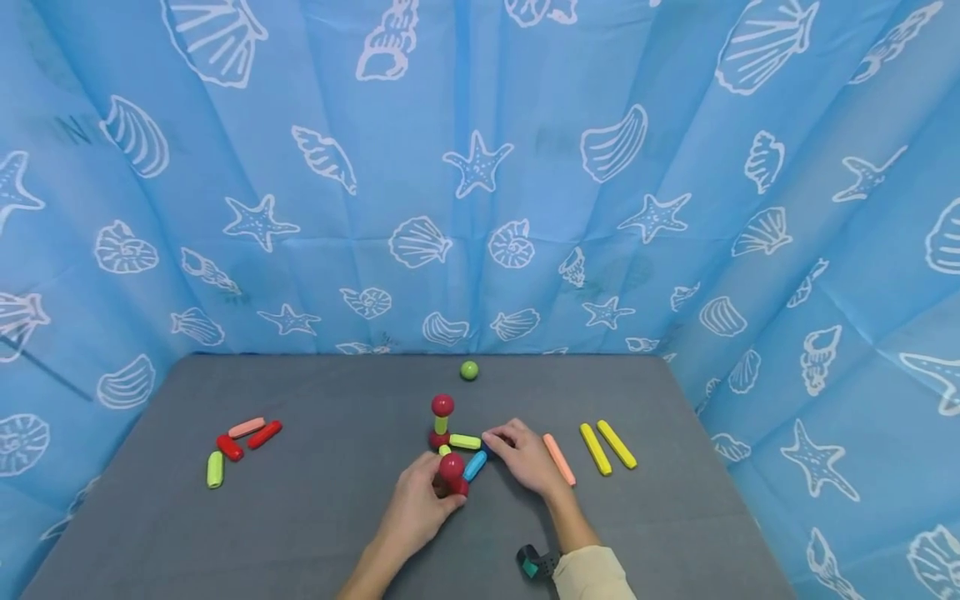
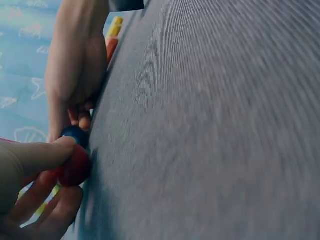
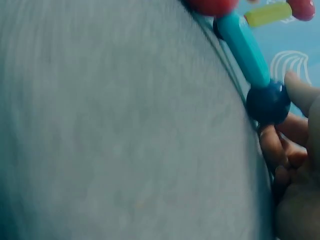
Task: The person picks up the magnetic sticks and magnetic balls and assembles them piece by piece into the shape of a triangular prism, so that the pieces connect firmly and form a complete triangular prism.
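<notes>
My left hand (image 1: 416, 500) pinches a red ball (image 2: 75, 167) at the near corner of a ball-and-rod structure. My right hand (image 1: 528, 457) has finger and thumb on a dark blue ball (image 3: 268, 102) at the right corner. A light blue rod (image 1: 475, 465) joins these two balls. From the dark blue ball, a yellow-green rod (image 1: 466, 442) runs to a far red ball (image 1: 438, 439). Above that, a short upright rod (image 1: 441, 425) carries another red ball (image 1: 442, 406). One more raised red ball (image 1: 452, 467) stands over the near corner, partly hiding the left fingers.
Red rods (image 1: 265, 434), a pink rod (image 1: 247, 427) and a green rod (image 1: 215, 470) lie left. An orange rod (image 1: 559, 460) and two yellow rods (image 1: 596, 449) lie right. A green ball (image 1: 469, 370) sits at the grey table's (image 1: 337, 408) back edge, before a blue curtain (image 1: 480, 275).
</notes>
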Demonstrator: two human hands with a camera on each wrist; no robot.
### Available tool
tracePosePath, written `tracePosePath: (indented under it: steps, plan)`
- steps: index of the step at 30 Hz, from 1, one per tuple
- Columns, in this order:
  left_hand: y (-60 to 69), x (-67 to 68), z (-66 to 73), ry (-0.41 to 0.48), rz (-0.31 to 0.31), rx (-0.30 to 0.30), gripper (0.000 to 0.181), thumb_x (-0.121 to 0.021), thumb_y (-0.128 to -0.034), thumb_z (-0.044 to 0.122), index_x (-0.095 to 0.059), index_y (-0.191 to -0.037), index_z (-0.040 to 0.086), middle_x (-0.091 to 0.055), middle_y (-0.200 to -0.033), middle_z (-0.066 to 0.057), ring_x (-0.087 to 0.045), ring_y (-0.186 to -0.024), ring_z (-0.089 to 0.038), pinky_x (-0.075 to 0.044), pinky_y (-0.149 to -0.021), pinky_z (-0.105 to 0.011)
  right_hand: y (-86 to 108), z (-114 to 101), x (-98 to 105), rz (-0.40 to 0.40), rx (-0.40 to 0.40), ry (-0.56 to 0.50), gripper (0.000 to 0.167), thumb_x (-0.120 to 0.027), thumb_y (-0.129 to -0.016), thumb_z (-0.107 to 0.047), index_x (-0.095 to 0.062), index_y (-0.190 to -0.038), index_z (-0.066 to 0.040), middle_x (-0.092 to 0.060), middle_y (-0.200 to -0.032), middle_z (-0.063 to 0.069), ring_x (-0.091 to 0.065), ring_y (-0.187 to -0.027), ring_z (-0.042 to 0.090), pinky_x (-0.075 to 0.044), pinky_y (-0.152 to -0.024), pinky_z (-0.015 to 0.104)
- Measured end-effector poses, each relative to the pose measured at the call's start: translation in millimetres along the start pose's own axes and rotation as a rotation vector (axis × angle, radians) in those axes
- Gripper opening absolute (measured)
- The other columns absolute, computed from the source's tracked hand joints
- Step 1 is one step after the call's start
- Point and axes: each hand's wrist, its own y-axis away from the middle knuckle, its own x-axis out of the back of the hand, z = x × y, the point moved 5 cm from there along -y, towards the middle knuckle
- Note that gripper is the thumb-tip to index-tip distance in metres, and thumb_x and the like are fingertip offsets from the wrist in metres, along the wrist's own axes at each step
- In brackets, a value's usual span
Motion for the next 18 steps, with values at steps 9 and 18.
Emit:
tracePosePath:
  steps: [9, 18]
  plan:
    - [-15.1, 23.6, -9.2, 0.109, 0.001, 0.066, 0.035, -0.089, -0.0778, 0.012, -0.068, -0.106, 0.012, -0.068, -0.1, -0.003, -0.066, -0.088, -0.012, -0.06, -0.076, -0.027, 17.0, -10.7, 33.1, 0.16, 0.02, 0.16, 0.03, -0.067, -0.1, -0.031, -0.071, -0.124, -0.014, -0.065, -0.106, -0.001, -0.059, -0.094, 0.011, -0.054, -0.084, 0.032]
    - [-64.3, 37.5, -31.5, 0.051, -0.176, 0.002, 0.062, -0.085, -0.0828, 0.013, -0.059, -0.139, 0.011, -0.069, -0.127, -0.006, -0.065, -0.109, -0.02, -0.057, -0.087, -0.04, 49.8, -2.0, 63.6, 0.362, -0.029, 0.426, 0.035, -0.081, -0.087, -0.011, -0.07, -0.118, -0.002, -0.064, -0.109, 0.016, -0.061, -0.098, 0.031, -0.051, -0.083, 0.046]
